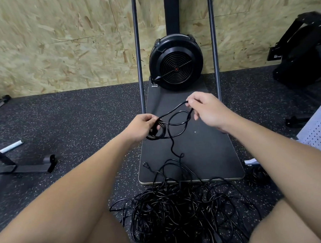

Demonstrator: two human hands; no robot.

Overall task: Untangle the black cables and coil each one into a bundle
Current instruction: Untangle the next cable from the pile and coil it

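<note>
Two hands work one black cable (176,118): left hand (144,126) grips the coil, right hand (204,109) fingers pinch a loop. Tail runs into floor tangle (179,209); pulling could snag.

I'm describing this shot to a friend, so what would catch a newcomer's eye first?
Two bare hands, left hand and right hand, hold a half-coiled black cable up at the centre. Below them a big tangled heap of cables sprawls on the speckled floor, and a round black fan sits against the chipboard wall.
</note>
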